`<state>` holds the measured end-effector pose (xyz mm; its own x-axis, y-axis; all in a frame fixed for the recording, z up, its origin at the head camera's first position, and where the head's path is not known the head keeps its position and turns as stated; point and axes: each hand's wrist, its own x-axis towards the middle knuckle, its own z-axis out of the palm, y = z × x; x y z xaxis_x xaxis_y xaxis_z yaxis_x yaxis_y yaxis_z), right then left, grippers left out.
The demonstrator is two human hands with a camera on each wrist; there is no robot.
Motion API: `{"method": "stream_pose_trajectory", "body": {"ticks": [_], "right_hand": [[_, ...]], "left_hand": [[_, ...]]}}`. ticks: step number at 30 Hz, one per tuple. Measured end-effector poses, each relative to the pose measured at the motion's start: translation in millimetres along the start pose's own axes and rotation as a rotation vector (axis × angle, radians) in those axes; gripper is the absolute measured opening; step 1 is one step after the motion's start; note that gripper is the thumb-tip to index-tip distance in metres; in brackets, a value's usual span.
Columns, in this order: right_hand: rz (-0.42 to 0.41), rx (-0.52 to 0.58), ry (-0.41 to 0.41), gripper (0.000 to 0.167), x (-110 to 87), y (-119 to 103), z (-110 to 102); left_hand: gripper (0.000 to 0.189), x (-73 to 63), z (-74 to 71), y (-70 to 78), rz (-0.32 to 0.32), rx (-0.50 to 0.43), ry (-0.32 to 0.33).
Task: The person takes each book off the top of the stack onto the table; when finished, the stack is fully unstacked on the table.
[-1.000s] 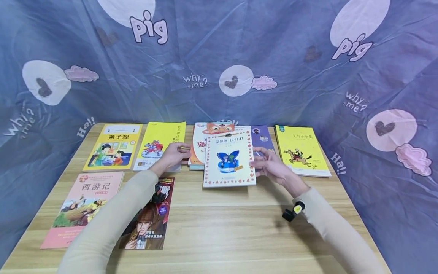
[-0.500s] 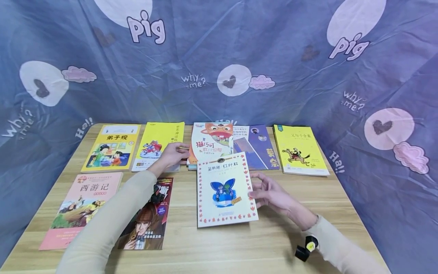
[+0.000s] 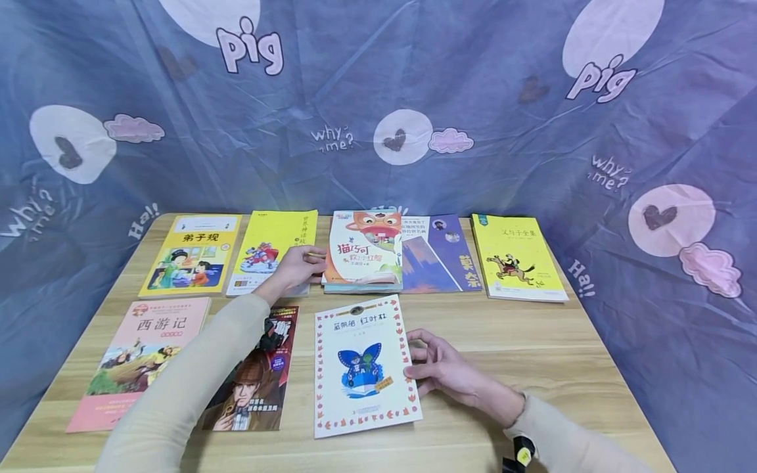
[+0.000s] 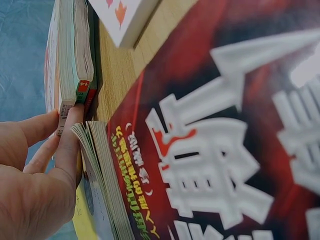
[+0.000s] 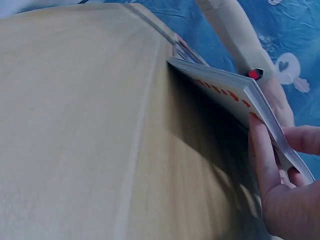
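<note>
On the table (image 3: 449, 447), a detective book (image 3: 260, 387) is lying left of the butterfly book (image 3: 363, 368), and a cat-book stack (image 3: 369, 256) is sitting behind it. My left fingers (image 4: 66, 155) are touching that stack's end, though whether they are pinching I cannot tell. My right fingers (image 5: 265, 155) are gripping the butterfly book's right edge, holding it tilted.

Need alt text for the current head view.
A right hand holds a white butterfly-cover book by its right edge over a wooden table. The left hand touches the left side of a book stack; other books lie along the back and at left, before a blue printed backdrop.
</note>
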<state>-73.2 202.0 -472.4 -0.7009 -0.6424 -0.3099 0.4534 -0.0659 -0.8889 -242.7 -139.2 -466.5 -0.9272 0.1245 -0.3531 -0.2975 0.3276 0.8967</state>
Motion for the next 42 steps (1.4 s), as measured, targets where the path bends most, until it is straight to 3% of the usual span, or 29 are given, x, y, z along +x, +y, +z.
{"method": "stream_pose_trajectory", "body": {"ticks": [18, 24, 33, 42], "right_hand": [[0.051, 0.002, 0.118, 0.059, 17.7, 15, 21], [0.061, -0.059, 0.137, 0.060, 18.7, 13, 22], [0.078, -0.252, 0.182, 0.052, 16.4, -10, 1], [0.018, -0.315, 0.311, 0.053, 33.6, -49, -32]], "left_hand": [[0.045, -3.0, 0.3, 2.0, 0.018, 0.000, -0.006], [0.045, -0.1, -0.4, -0.4, 0.011, -0.005, -0.003], [0.045, -0.2, -0.7, -1.0, 0.013, -0.004, 0.000], [0.043, -1.7, -1.0, 0.5, 0.016, 0.008, -0.003]]}}
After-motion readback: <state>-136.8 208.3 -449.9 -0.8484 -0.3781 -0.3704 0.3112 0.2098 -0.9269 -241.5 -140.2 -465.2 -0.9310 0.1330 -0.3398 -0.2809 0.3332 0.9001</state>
